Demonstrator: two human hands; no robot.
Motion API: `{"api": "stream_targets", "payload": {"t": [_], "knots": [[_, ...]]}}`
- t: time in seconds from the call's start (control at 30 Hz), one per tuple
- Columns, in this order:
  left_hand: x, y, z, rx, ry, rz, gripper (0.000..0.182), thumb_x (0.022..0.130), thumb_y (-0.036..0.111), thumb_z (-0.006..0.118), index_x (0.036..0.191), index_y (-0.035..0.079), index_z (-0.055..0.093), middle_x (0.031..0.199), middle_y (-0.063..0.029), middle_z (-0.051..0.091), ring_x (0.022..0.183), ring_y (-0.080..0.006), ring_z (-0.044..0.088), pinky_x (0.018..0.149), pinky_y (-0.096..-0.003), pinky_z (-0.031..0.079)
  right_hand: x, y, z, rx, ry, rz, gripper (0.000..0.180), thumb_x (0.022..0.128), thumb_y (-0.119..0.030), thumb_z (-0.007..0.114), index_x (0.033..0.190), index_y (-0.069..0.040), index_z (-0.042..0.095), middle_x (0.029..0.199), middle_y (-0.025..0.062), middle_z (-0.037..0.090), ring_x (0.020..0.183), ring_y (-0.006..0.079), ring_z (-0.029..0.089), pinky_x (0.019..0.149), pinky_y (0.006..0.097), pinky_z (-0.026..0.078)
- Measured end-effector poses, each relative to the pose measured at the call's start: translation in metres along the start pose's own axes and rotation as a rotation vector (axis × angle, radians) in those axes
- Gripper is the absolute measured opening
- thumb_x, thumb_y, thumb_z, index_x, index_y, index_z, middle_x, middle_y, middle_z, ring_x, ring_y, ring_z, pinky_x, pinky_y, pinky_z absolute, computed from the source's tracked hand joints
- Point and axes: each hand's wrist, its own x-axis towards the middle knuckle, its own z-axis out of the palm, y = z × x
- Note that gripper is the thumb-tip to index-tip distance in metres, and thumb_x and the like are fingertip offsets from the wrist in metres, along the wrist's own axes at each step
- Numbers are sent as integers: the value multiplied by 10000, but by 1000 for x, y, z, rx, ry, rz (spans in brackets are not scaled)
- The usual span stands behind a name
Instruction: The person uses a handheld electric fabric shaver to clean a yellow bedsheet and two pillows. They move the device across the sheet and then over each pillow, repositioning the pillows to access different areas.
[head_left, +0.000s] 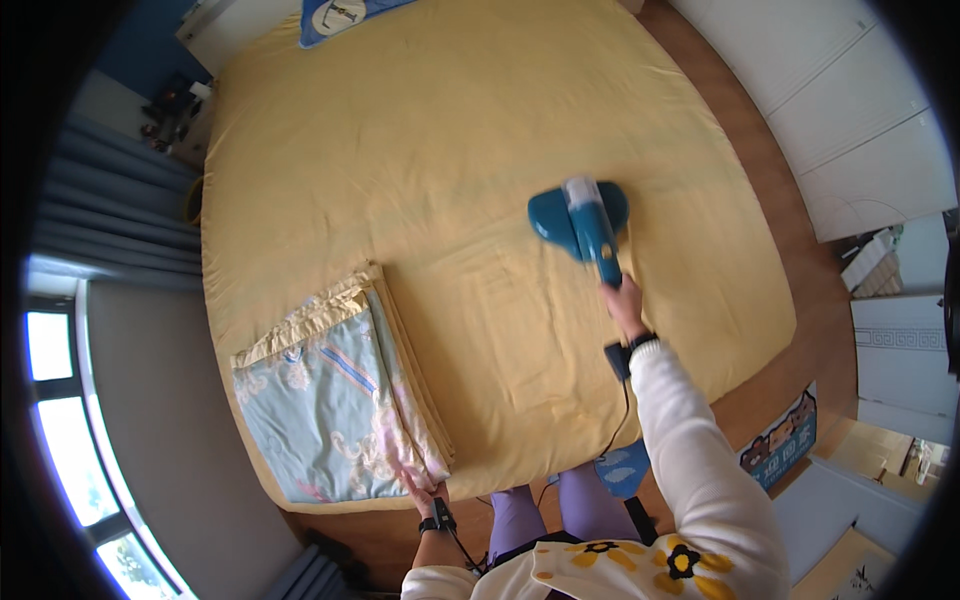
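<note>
My right hand (624, 304) grips the handle of a teal handheld mattress vacuum cleaner (592, 225). Its wide head lies against the yellow fitted sheet (465, 165) on the bed, right of the middle, and its whitish upper part is slightly blurred. At the near left of the mattress is a folded quilt (322, 420), pale blue with a floral pattern and a shiny gold border. My left hand (427, 495) touches the quilt's near right corner at the bed's edge. Part of that hand is hidden, so whether its fingers are closed on the fabric is unclear.
A blue pillow (337, 15) lies at the far end. Black cords hang from both wrists, one past the bed's near edge. White cabinets (817, 97) line the right side beyond a strip of wooden floor (750, 142). Grey-blue curtains (120, 202) hang at the left. A bear-printed mat (780, 442) lies near right.
</note>
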Motion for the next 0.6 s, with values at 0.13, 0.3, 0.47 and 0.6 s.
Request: {"api": "stream_targets", "payload": {"t": [0.13, 0.3, 0.47, 0.6], "knots": [[-12, -3, 14, -9, -58, 31, 631, 825, 518, 676, 1331, 187, 493, 1321, -35, 548, 1218, -245, 500, 1017, -444, 391, 87, -31, 7, -72, 70, -82, 335, 734, -306, 669, 865, -10, 586, 725, 188, 656, 707, 338, 665, 635, 426, 506], [0, -5, 7, 22, -29, 14, 683, 823, 538, 670, 1362, 169, 473, 1332, -35, 542, 1228, -245, 500, 1023, -430, 399, 48, 24, -52, 40, -112, -92, 303, 757, -266, 678, 895, -18, 575, 705, 164, 636, 668, 290, 649, 603, 390, 497], [17, -5, -7, -68, -17, -60, 703, 805, 556, 683, 1359, 174, 478, 1325, -40, 546, 1213, -238, 515, 1025, -418, 408, -96, 115, -127, 112, -138, 38, 280, 754, -190, 693, 950, -29, 576, 674, 132, 616, 595, 240, 620, 547, 373, 479], [28, -5, 5, 51, -22, 207, 732, 784, 577, 669, 1365, 169, 488, 1345, -65, 538, 1235, -252, 498, 1051, -420, 379, -221, 169, -177, 93, -102, 189, 216, 751, -114, 660, 914, -21, 554, 683, 67, 579, 581, 148, 560, 528, 322, 452]]}}
